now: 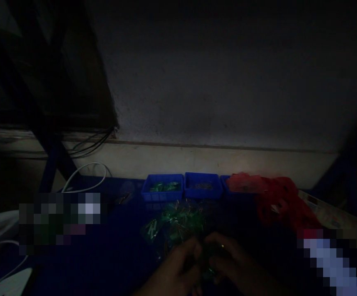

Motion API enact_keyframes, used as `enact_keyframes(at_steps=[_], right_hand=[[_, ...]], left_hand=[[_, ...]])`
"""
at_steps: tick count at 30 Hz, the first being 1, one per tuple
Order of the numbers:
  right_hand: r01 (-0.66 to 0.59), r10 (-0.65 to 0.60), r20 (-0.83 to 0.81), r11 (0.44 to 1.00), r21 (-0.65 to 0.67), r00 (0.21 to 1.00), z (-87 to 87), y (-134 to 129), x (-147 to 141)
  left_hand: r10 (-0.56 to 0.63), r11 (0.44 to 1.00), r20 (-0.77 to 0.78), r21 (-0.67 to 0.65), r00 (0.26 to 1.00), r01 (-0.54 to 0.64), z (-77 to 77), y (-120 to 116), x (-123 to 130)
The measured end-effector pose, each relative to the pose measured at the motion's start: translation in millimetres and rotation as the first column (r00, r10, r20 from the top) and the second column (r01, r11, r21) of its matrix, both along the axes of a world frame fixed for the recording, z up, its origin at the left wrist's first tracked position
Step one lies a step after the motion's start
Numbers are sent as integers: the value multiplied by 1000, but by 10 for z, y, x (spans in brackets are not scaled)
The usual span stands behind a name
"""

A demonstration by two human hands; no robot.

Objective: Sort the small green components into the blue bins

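The scene is very dark. My left hand (183, 263) is closed, thumb and fingers bent together at the edge of a small green plastic packet (209, 271). Curled round the other side of this packet are the fingers of my right hand (232, 261), which wears a thin ring. What the packet contains is too dark to make out. Just beyond my hands lies a pile of green-tinted clear packets (181, 218) with thin metal pieces in them. One packet with pale strips (151, 228) rests at the pile's left side.
A blue bin of green packets (162, 196), a blue bin of small metal parts (203, 191) and a third blue bin (240, 196) line the back of the blue table (110, 255). Red plastic bags (279, 197) spill over the third. White cable (87, 164) loops at left.
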State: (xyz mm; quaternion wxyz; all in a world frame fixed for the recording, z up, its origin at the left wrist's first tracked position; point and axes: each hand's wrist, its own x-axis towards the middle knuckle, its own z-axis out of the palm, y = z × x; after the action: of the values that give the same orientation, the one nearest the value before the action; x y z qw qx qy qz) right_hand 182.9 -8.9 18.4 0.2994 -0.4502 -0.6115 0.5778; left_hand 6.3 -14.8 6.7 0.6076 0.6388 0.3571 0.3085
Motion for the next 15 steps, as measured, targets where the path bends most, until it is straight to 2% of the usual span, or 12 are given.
enact_keyframes(at_steps=[3,6,12,15], right_hand=[[14,-14,-45,1000,3,999,-63,15,15],[71,-76,-93,996,-56,993,-34,25,17],[160,-196,-168,965,-206,966,88,5,-8],[127,-193,-259,959,-252,947,54,13,-4]], left_hand=[[26,1000,-24,8,999,-26,-36,8,1],[14,1000,-17,-11,1000,-14,-22,20,23],[27,989,3,-142,1000,-26,11,26,55],[40,979,80,-203,996,-23,-25,42,51]])
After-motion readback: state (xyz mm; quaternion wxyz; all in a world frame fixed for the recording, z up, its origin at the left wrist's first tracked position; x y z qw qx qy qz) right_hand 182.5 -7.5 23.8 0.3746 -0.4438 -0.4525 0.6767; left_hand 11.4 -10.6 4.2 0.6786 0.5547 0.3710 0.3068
